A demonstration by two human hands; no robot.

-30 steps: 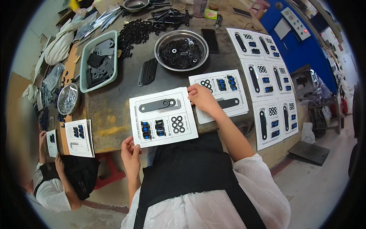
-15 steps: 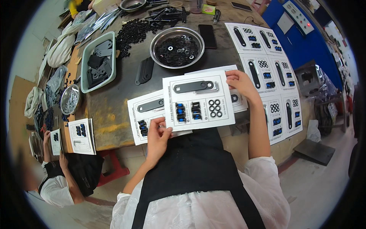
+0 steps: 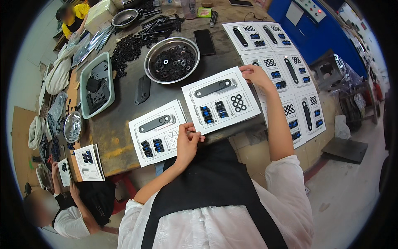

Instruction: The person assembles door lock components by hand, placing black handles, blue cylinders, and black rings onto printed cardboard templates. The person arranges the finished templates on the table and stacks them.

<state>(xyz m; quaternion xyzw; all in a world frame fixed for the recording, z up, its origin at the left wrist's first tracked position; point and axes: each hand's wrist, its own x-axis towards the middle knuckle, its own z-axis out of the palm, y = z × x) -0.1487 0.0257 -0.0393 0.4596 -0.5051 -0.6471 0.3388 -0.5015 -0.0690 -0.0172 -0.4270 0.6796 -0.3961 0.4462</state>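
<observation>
A white hardware card with a dark bar, black-and-blue bolt packs and a cluster of black rings is held in front of me at the table's near edge. My right hand pinches its upper right corner. At its lower left corner, my left hand has thumb and fingers closed on the edge. More card edges show just beneath it. Left of it, another stack of cards lies on the table; its top card bears a dark bar and bolts, with pale rings in the ring area.
A metal bowl of washers, a pale green bin of dark plates, loose dark plates and a phone stand beyond. Rows of filled cards lie at right. A co-worker holds a card at lower left.
The held card has tilted anticlockwise and moved lower, toward the table. The left stack, partly covered before, now shows its whole top card. The view has shifted, and another person appears at upper left.
</observation>
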